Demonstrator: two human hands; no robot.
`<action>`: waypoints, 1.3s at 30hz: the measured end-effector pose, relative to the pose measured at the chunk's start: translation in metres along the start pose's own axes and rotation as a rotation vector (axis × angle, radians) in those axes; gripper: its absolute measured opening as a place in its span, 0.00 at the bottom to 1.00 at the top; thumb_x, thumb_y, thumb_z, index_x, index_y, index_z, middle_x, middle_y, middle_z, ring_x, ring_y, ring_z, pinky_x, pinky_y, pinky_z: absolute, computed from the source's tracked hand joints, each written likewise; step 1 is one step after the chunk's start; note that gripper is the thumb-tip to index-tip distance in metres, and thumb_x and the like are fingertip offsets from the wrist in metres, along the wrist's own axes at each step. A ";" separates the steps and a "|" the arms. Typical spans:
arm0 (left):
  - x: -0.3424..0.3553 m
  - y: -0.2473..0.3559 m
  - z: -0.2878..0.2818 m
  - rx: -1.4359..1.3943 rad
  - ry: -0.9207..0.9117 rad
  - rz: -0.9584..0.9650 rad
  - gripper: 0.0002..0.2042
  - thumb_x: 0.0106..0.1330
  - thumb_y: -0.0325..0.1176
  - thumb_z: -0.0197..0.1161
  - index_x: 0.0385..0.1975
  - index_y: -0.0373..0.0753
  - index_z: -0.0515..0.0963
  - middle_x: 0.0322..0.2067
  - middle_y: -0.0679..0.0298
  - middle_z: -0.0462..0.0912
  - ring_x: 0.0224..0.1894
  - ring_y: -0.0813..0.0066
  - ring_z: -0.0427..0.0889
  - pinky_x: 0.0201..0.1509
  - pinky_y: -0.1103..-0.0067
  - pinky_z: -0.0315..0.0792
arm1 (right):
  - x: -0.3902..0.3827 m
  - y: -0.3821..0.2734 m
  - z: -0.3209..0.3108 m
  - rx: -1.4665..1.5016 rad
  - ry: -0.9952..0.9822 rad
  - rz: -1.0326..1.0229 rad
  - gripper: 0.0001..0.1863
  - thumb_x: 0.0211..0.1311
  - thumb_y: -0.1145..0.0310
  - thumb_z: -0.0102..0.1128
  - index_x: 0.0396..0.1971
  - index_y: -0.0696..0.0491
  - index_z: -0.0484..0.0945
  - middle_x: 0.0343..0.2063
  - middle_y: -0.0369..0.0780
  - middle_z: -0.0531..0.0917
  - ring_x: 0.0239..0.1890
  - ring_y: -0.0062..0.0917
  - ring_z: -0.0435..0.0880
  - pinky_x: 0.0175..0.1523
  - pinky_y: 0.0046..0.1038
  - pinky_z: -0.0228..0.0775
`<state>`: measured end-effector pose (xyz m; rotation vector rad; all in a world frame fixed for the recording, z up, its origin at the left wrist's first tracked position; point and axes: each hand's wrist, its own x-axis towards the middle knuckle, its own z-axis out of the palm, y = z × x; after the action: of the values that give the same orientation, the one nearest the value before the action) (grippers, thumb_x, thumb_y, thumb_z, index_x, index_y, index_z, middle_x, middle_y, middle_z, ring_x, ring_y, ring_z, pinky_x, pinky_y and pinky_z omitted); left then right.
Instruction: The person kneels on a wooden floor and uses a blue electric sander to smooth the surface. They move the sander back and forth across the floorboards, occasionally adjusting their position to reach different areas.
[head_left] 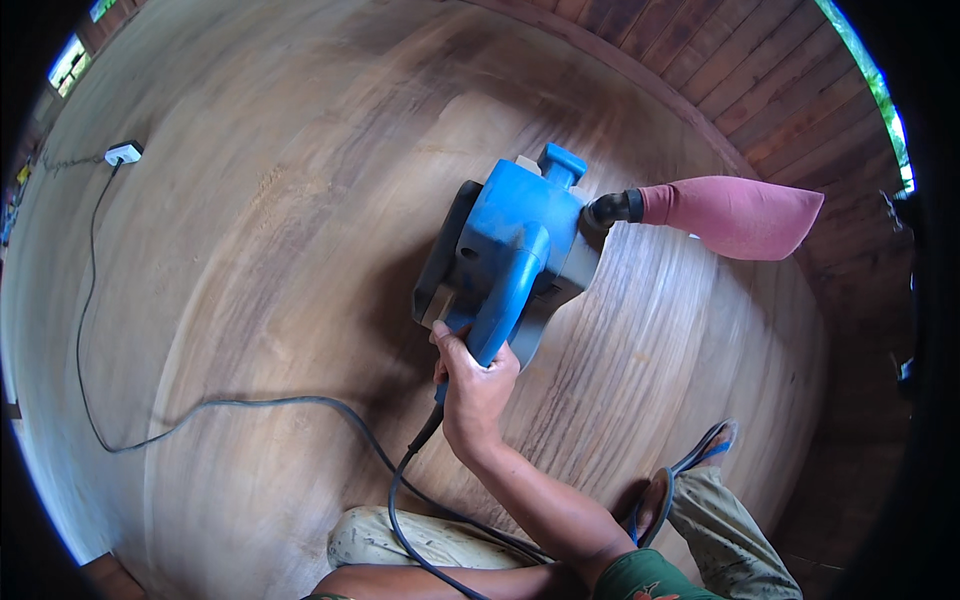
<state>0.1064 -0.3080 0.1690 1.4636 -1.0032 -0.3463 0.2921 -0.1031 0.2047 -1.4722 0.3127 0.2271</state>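
My right hand (pixel 478 395) grips the rear handle of a blue belt sander (pixel 515 215), its thumb on the left side of the handle. The sander rests on a broad, streaked wooden surface (pixel 300 250). A pink cloth dust bag (pixel 735 215) sticks out to the right from the sander's black outlet. From below the handle, a black power cord (pixel 400 480) runs down toward my lap. My left forearm (pixel 450 578) lies across the lower edge; its hand is out of sight.
The cord loops left over the wood to a white socket block (pixel 124 152) at the far left. My bent leg (pixel 430 537) and my sandalled foot (pixel 715 440) are on the wood. Reddish-brown planks (pixel 760 90) border it at the upper right.
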 end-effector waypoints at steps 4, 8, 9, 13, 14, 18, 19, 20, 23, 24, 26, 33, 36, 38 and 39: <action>0.000 0.001 -0.003 -0.007 0.014 -0.012 0.09 0.61 0.36 0.59 0.27 0.36 0.77 0.27 0.52 0.81 0.30 0.48 0.82 0.33 0.58 0.74 | 0.037 -0.005 -0.008 0.006 0.024 -0.104 0.12 0.58 0.66 0.74 0.26 0.55 0.79 0.19 0.34 0.77 0.17 0.17 0.73 0.22 0.24 0.64; 0.001 0.007 -0.015 -0.039 0.024 -0.034 0.09 0.60 0.36 0.59 0.26 0.37 0.77 0.26 0.52 0.82 0.30 0.48 0.83 0.32 0.58 0.74 | 0.129 -0.020 -0.023 0.046 -0.004 -0.185 0.11 0.57 0.68 0.73 0.26 0.55 0.78 0.15 0.34 0.75 0.14 0.18 0.72 0.20 0.24 0.63; 0.001 0.010 -0.020 -0.051 0.022 -0.047 0.09 0.60 0.36 0.59 0.26 0.37 0.77 0.26 0.52 0.82 0.29 0.48 0.83 0.32 0.58 0.74 | 0.156 -0.028 -0.028 0.037 -0.024 -0.180 0.10 0.57 0.68 0.73 0.26 0.55 0.78 0.15 0.34 0.75 0.14 0.19 0.71 0.20 0.24 0.64; 0.000 0.023 -0.045 -0.155 0.014 -0.124 0.09 0.60 0.36 0.59 0.24 0.37 0.77 0.25 0.52 0.82 0.29 0.47 0.83 0.31 0.58 0.74 | 0.254 -0.066 -0.043 0.075 -0.099 -0.174 0.09 0.58 0.68 0.72 0.25 0.52 0.79 0.16 0.35 0.75 0.15 0.21 0.73 0.22 0.25 0.66; 0.000 0.025 -0.052 -0.179 0.024 -0.149 0.09 0.60 0.36 0.59 0.24 0.37 0.77 0.25 0.52 0.82 0.29 0.47 0.83 0.31 0.58 0.74 | 0.274 -0.074 -0.044 0.061 -0.091 -0.165 0.10 0.57 0.67 0.73 0.25 0.51 0.78 0.17 0.34 0.75 0.16 0.21 0.73 0.23 0.26 0.66; 0.001 0.024 -0.073 -0.202 0.374 -0.113 0.08 0.60 0.35 0.60 0.23 0.38 0.76 0.27 0.54 0.81 0.29 0.49 0.82 0.30 0.58 0.75 | 0.329 -0.093 -0.049 0.055 -0.106 -0.169 0.10 0.57 0.68 0.72 0.30 0.51 0.76 0.19 0.33 0.74 0.18 0.20 0.73 0.26 0.26 0.67; 0.000 0.022 -0.076 -0.148 0.383 -0.075 0.08 0.60 0.35 0.60 0.23 0.38 0.76 0.28 0.54 0.80 0.30 0.49 0.82 0.29 0.58 0.74 | 0.337 -0.095 -0.049 0.059 -0.092 -0.165 0.10 0.57 0.68 0.72 0.30 0.51 0.76 0.19 0.33 0.74 0.18 0.20 0.73 0.26 0.26 0.67; 0.000 0.020 -0.079 -0.094 0.393 -0.035 0.08 0.60 0.34 0.60 0.23 0.38 0.76 0.28 0.55 0.79 0.30 0.49 0.82 0.29 0.58 0.74 | 0.342 -0.096 -0.049 0.062 -0.079 -0.163 0.10 0.58 0.69 0.71 0.31 0.51 0.76 0.19 0.33 0.74 0.18 0.20 0.72 0.26 0.26 0.67; 0.000 0.016 -0.081 0.029 0.481 0.134 0.08 0.58 0.33 0.61 0.21 0.38 0.76 0.26 0.54 0.79 0.29 0.49 0.82 0.28 0.58 0.74 | 0.343 -0.094 -0.047 0.081 -0.078 -0.161 0.10 0.58 0.69 0.71 0.32 0.51 0.76 0.19 0.33 0.73 0.19 0.20 0.72 0.27 0.25 0.67; 0.000 0.016 -0.079 -0.068 0.421 -0.006 0.08 0.57 0.33 0.62 0.20 0.38 0.76 0.25 0.53 0.80 0.28 0.49 0.82 0.28 0.58 0.74 | 0.340 -0.094 -0.045 0.083 -0.078 -0.160 0.09 0.58 0.69 0.71 0.32 0.51 0.76 0.19 0.33 0.74 0.18 0.20 0.72 0.27 0.25 0.67; 0.002 0.021 -0.072 -0.263 0.294 -0.281 0.08 0.55 0.33 0.62 0.19 0.38 0.76 0.23 0.52 0.81 0.27 0.48 0.82 0.28 0.58 0.74 | 0.325 -0.089 -0.045 0.082 -0.081 -0.167 0.09 0.58 0.69 0.71 0.31 0.51 0.76 0.19 0.33 0.74 0.18 0.20 0.72 0.27 0.25 0.67; -0.008 0.022 -0.045 -0.138 0.069 -0.093 0.08 0.58 0.35 0.60 0.21 0.37 0.77 0.24 0.52 0.82 0.28 0.48 0.83 0.30 0.58 0.75 | 0.217 -0.039 -0.044 0.064 -0.049 -0.203 0.12 0.56 0.66 0.73 0.23 0.52 0.77 0.15 0.35 0.75 0.14 0.21 0.72 0.21 0.26 0.66; -0.008 0.022 -0.036 -0.108 0.025 -0.077 0.09 0.59 0.35 0.60 0.22 0.37 0.77 0.25 0.52 0.82 0.29 0.47 0.83 0.31 0.57 0.76 | 0.157 -0.018 -0.044 0.044 -0.014 -0.195 0.12 0.56 0.66 0.74 0.24 0.53 0.78 0.15 0.35 0.75 0.14 0.20 0.73 0.20 0.26 0.65; -0.008 0.024 -0.032 -0.096 0.006 -0.070 0.09 0.59 0.35 0.60 0.22 0.37 0.77 0.25 0.52 0.82 0.29 0.47 0.83 0.31 0.57 0.76 | 0.118 -0.009 -0.043 0.039 0.003 -0.155 0.12 0.56 0.66 0.74 0.25 0.54 0.78 0.15 0.34 0.75 0.14 0.19 0.73 0.21 0.25 0.65; -0.008 0.025 -0.030 -0.092 -0.001 -0.068 0.09 0.59 0.35 0.60 0.23 0.37 0.77 0.25 0.52 0.82 0.29 0.47 0.83 0.32 0.57 0.76 | 0.098 -0.005 -0.043 0.032 0.005 -0.143 0.12 0.56 0.66 0.74 0.25 0.54 0.78 0.15 0.34 0.75 0.15 0.18 0.73 0.21 0.25 0.64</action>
<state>0.1151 -0.2790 0.1947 1.4160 -0.9280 -0.4367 0.3828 -0.1507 0.1728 -1.4570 0.2133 0.1029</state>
